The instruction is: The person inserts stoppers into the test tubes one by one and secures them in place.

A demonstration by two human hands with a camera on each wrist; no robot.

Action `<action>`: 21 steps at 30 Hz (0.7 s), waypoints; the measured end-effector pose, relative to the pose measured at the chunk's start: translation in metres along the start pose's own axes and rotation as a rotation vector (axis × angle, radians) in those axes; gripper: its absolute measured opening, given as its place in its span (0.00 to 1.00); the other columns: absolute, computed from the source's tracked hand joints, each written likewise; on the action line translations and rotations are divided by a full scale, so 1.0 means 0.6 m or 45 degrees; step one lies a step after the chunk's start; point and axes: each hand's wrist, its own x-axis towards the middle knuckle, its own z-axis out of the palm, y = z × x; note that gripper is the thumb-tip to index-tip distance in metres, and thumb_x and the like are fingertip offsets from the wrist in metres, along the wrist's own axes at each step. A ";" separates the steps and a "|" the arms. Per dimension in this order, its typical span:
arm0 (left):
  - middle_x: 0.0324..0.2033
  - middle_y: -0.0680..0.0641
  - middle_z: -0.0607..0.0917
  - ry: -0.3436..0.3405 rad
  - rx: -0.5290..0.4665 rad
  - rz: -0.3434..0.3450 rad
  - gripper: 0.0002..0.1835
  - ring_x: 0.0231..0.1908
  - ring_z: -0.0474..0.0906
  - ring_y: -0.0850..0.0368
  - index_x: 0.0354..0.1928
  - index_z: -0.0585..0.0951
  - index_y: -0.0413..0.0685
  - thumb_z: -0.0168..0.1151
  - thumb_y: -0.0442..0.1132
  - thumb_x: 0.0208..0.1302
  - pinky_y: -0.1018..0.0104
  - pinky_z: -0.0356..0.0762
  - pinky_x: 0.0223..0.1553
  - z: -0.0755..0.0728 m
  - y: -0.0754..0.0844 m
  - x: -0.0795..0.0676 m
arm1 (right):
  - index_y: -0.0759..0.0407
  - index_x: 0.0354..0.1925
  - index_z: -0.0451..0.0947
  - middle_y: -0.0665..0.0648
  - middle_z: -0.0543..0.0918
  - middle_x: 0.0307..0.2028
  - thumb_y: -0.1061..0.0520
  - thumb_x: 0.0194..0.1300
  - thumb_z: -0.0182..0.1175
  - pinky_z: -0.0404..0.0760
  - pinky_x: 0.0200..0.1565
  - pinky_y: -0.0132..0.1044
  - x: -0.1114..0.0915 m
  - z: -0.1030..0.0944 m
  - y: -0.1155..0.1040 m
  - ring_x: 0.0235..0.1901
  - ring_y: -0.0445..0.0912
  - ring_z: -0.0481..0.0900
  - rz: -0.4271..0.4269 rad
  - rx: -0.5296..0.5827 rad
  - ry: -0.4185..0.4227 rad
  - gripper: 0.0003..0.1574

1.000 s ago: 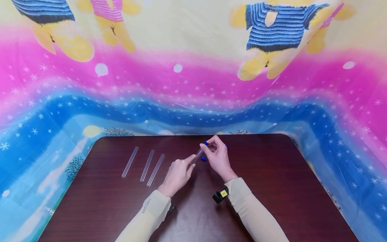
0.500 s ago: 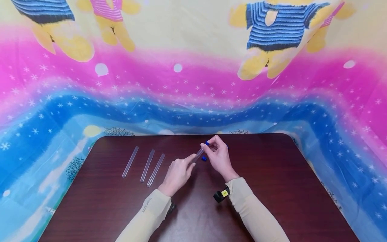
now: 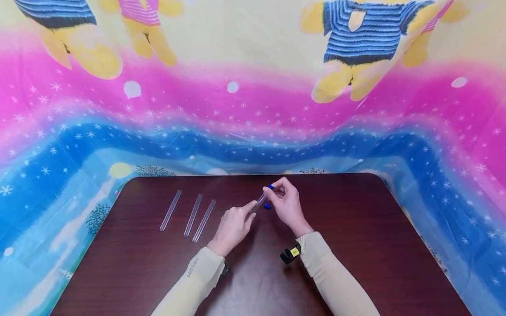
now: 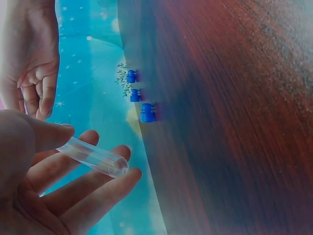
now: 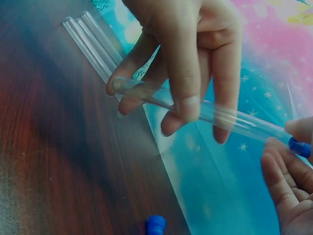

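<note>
My left hand [image 3: 233,226] pinches a clear test tube [image 5: 249,125] between thumb and fingers, its rounded end towards the palm side and sticking out past the fingertips. At the tube's other end, a blue stopper [image 5: 299,147] sits at the mouth. The thumb and fingers of my right hand [image 3: 286,206] pinch this stopper, hiding part of it. The tube is held tilted above the table. Three loose blue stoppers appear in the left wrist view: a near one [image 4: 147,112], a middle one [image 4: 135,95] and a far one [image 4: 131,76].
Three more clear test tubes lie left of my hands: a left one [image 3: 171,210], a middle one [image 3: 193,215] and a right one [image 3: 204,221]. The dark wooden table [image 3: 356,263] ends at the back against a printed cloth [image 3: 253,109].
</note>
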 end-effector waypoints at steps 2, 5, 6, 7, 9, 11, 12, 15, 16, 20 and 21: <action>0.23 0.50 0.82 -0.006 -0.014 -0.005 0.14 0.19 0.78 0.53 0.54 0.83 0.51 0.69 0.36 0.67 0.58 0.75 0.21 0.000 0.001 0.000 | 0.63 0.42 0.75 0.59 0.87 0.37 0.55 0.67 0.70 0.84 0.43 0.37 0.000 -0.001 0.002 0.36 0.52 0.87 0.009 0.000 0.003 0.16; 0.23 0.51 0.82 -0.011 -0.020 -0.021 0.14 0.18 0.77 0.54 0.54 0.83 0.52 0.69 0.36 0.68 0.59 0.75 0.21 0.000 0.003 -0.001 | 0.60 0.43 0.75 0.57 0.88 0.36 0.53 0.67 0.70 0.84 0.42 0.37 0.000 -0.002 0.005 0.35 0.51 0.87 0.011 -0.017 0.006 0.16; 0.23 0.51 0.82 -0.011 -0.020 -0.025 0.14 0.18 0.77 0.54 0.54 0.83 0.52 0.69 0.36 0.67 0.59 0.75 0.21 0.000 0.003 -0.001 | 0.59 0.43 0.75 0.56 0.88 0.35 0.52 0.67 0.70 0.84 0.42 0.38 0.000 -0.002 0.006 0.35 0.51 0.87 0.009 -0.021 0.004 0.16; 0.23 0.51 0.82 -0.011 -0.019 -0.031 0.15 0.19 0.77 0.54 0.54 0.83 0.52 0.69 0.36 0.67 0.59 0.75 0.21 0.001 0.003 -0.001 | 0.58 0.43 0.75 0.55 0.88 0.35 0.51 0.67 0.70 0.84 0.42 0.38 0.000 -0.002 0.007 0.35 0.51 0.86 0.008 -0.024 0.002 0.16; 0.24 0.51 0.83 -0.008 -0.012 -0.035 0.15 0.19 0.79 0.53 0.54 0.83 0.52 0.69 0.37 0.68 0.59 0.76 0.21 0.001 0.003 -0.003 | 0.57 0.43 0.75 0.55 0.88 0.35 0.51 0.67 0.70 0.84 0.42 0.38 0.000 -0.001 0.010 0.36 0.53 0.86 0.014 -0.022 -0.004 0.16; 0.24 0.51 0.83 -0.003 -0.010 -0.034 0.14 0.20 0.80 0.52 0.54 0.83 0.51 0.69 0.37 0.67 0.57 0.76 0.21 0.002 0.002 -0.004 | 0.56 0.44 0.74 0.54 0.87 0.35 0.51 0.68 0.70 0.84 0.42 0.39 -0.001 0.000 0.012 0.36 0.56 0.86 0.022 -0.013 -0.004 0.16; 0.24 0.51 0.83 -0.001 -0.006 -0.032 0.14 0.20 0.80 0.52 0.53 0.83 0.52 0.69 0.37 0.67 0.57 0.76 0.21 0.001 0.002 -0.005 | 0.56 0.44 0.74 0.55 0.87 0.35 0.51 0.68 0.70 0.84 0.42 0.38 -0.001 0.001 0.014 0.36 0.58 0.86 0.026 -0.008 -0.003 0.16; 0.23 0.52 0.82 0.008 0.006 -0.023 0.12 0.19 0.78 0.52 0.52 0.83 0.51 0.69 0.37 0.67 0.56 0.74 0.20 0.001 0.002 -0.007 | 0.57 0.44 0.74 0.55 0.87 0.33 0.52 0.67 0.70 0.84 0.41 0.38 -0.001 0.004 0.017 0.36 0.63 0.86 0.035 -0.005 0.002 0.16; 0.23 0.53 0.82 0.009 0.005 -0.020 0.12 0.18 0.78 0.53 0.51 0.83 0.51 0.69 0.37 0.67 0.57 0.73 0.20 0.000 0.002 -0.007 | 0.58 0.44 0.74 0.56 0.87 0.33 0.52 0.68 0.70 0.84 0.40 0.37 -0.001 0.005 0.018 0.36 0.64 0.85 0.033 -0.009 0.004 0.16; 0.22 0.54 0.81 0.019 -0.001 -0.009 0.11 0.18 0.76 0.54 0.50 0.83 0.51 0.69 0.36 0.67 0.57 0.72 0.19 0.000 0.000 -0.007 | 0.59 0.45 0.75 0.56 0.86 0.33 0.52 0.68 0.69 0.84 0.40 0.37 0.001 0.007 0.018 0.36 0.65 0.85 0.031 -0.018 0.002 0.16; 0.23 0.54 0.82 0.019 -0.004 -0.011 0.12 0.18 0.77 0.54 0.51 0.83 0.52 0.69 0.36 0.67 0.57 0.72 0.19 -0.001 0.000 -0.007 | 0.59 0.45 0.75 0.56 0.86 0.33 0.52 0.68 0.69 0.84 0.40 0.37 0.001 0.007 0.018 0.37 0.65 0.85 0.030 -0.022 -0.005 0.16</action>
